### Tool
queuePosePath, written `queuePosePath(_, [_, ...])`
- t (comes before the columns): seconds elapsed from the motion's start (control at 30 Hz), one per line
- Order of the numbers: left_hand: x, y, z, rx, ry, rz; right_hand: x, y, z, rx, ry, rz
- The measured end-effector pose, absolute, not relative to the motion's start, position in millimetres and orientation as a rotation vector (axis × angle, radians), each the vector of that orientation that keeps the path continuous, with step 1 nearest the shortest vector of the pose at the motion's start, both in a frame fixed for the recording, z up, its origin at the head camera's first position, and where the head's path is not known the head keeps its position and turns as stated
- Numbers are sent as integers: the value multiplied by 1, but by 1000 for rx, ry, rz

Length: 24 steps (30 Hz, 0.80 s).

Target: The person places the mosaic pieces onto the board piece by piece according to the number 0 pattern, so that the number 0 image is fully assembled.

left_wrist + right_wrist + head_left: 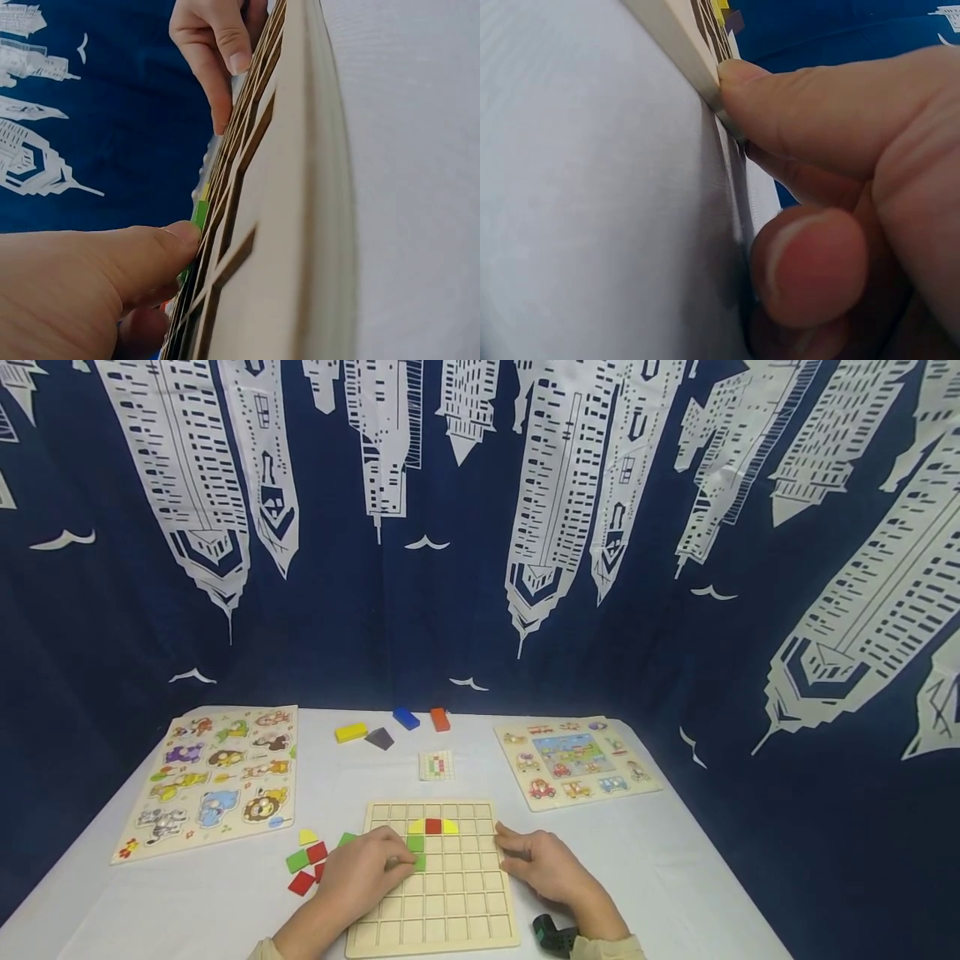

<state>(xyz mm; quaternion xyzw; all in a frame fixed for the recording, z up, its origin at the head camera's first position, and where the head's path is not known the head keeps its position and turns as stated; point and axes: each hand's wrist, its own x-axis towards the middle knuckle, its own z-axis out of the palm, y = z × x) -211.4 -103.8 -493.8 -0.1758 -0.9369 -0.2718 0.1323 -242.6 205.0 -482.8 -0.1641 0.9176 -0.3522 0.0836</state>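
A wooden grid board (453,906) lies on the white table with small square cells. In its upper part a red tile (433,827) sits between two yellow curved tiles, and a green tile (416,843) lies below the left one. My left hand (367,870) reaches over the board's left side and pinches another green tile (421,862) at the cell below; the left wrist view shows the thumb against green (200,213), the index finger hidden. My right hand (551,867) holds the board's right edge, its thumb (754,86) on the rim.
Loose red tiles (302,883), green ones and a yellow one lie left of the board. Behind it stands a small pattern card (437,766). Animal (217,785) and vehicle (577,760) puzzles flank it, with several coloured blocks (351,732) farther back. A black object (553,935) lies by my right wrist.
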Motion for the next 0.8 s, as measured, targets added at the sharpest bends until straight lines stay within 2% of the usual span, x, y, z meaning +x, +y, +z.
queuePosePath(0.37, [-215,-107,-499,-743,-2656,-676,-244,205,-486,-487,2750,-1032])
queuePosePath(0.8, [-218,-110,-497,-821,-2664,-614,-242,206,-484,-477,2748,-1032])
